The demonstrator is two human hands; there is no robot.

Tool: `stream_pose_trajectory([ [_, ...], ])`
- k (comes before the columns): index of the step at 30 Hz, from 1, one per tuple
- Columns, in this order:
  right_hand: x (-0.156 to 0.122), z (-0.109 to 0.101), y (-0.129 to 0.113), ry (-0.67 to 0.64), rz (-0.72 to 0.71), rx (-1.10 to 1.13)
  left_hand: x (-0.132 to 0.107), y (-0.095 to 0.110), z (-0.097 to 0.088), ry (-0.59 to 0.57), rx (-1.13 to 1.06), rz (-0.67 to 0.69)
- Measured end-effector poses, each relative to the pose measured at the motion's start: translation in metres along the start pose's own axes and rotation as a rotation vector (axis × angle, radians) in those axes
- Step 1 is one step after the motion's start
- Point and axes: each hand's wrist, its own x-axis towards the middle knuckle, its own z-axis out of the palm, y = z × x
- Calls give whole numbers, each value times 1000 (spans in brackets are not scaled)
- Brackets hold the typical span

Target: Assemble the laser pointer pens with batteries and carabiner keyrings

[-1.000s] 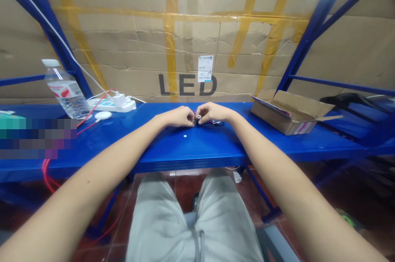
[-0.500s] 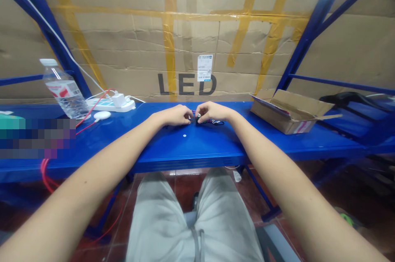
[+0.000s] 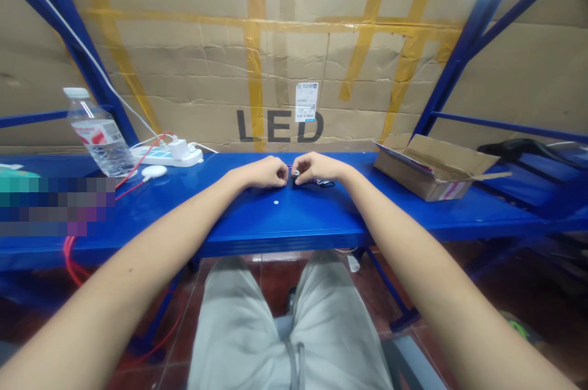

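A wall of brown cardboard [image 3: 206,65] rises behind the blue counter [image 3: 275,225], crossed by yellow tape [image 3: 253,71] and printed with large dark letters reading LED, with a white label [image 3: 306,99] above the D. Blue metal posts slant up on both sides. At the middle of the counter, toward its back, the person's two hands face each other, nearly meeting. The right hand [image 3: 319,165] has its grip closed around a small dark piece [image 3: 295,180] with a pale round top, pinched between thumb and fingers just above the surface. Beneath that hand lies a dark, partly hidden bundle [image 3: 327,183] with some lighter bits, too small to make out. The left hand [image 3: 265,172] is curled just beside the piece, thumb and forefinger brought close; whether its grip pinches anything cannot be told. A small white disc [image 3: 276,202] lies on the counter, nearer the front edge. Well off to the left are a tilted clear bottle [image 3: 105,142], a white power strip [image 3: 186,160] and a white round pad [image 3: 154,172] on a red cable; to the right sits an open cardboard box [image 3: 422,179].
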Motion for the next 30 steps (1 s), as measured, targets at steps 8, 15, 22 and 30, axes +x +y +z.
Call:
stream_pose_trajectory([
  [8,-1,2,-1,20,29,92,0,9,-13,373,6,250],
  [15,-1,2,0,14,17,103,-1,15,-9,293,-9,251],
  [22,-1,4,1,6,29,152,-4,19,-11,242,-39,213],
  [30,1,6,2,53,4,241,-4,14,-13,256,-197,133],
])
